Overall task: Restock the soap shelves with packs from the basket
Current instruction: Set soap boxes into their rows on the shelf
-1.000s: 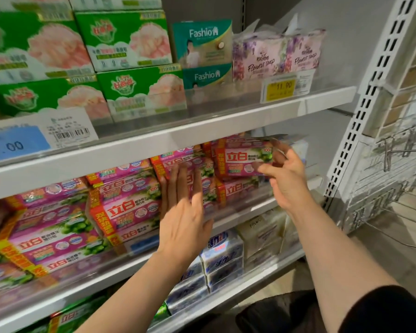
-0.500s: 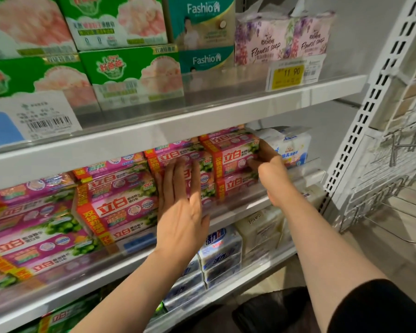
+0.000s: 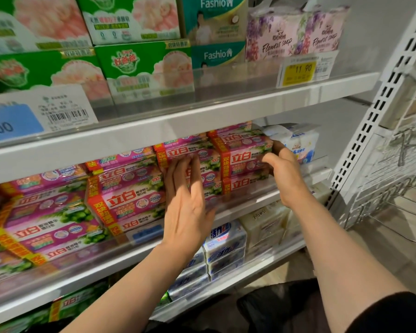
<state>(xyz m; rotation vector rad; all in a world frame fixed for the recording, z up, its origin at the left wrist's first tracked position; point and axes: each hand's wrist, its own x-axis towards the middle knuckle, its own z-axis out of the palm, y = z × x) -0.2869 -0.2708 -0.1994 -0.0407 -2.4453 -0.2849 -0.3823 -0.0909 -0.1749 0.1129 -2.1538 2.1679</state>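
Our right hand [image 3: 282,164] grips pink plastic-wrapped soap pack [image 3: 244,155] by right end, long axis along shelf; left hand [image 3: 187,200] flat, fingers straight, pressing neighbouring packs [image 3: 127,198].

bare forearms, black sleeve [image 3: 394,313] on right

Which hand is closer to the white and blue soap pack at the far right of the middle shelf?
Right. The right hand sits just beside the white and blue soap pack, gripping the neighbouring pink pack; the left hand is further left.
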